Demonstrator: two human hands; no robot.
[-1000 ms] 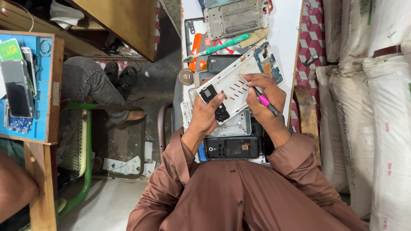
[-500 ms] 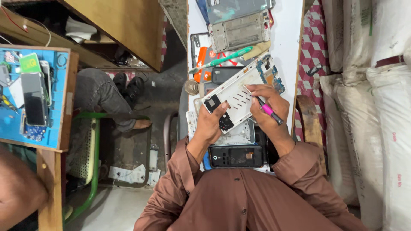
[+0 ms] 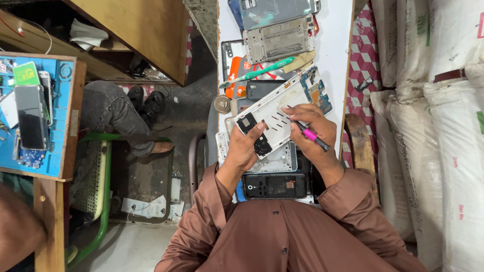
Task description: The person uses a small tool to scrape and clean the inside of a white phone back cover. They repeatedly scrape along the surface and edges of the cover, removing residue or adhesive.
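Little has shifted: left hand (image 3: 247, 148) still grips the white opened phone chassis (image 3: 275, 118), tilting it above the cluttered white workbench (image 3: 335, 48) so right hand (image 3: 310, 126), fingers pinching a pink-handled tool (image 3: 312, 137), reaches its edge.

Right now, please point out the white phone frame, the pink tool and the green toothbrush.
white phone frame (image 3: 275, 121): head view, on its slotted middle.
pink tool (image 3: 311, 136): head view, on the pink grip.
green toothbrush (image 3: 259, 72): head view, on the handle.

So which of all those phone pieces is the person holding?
The white phone frame, tilted between the left hand and right hand. The other grey and black pieces lie flat on the table.
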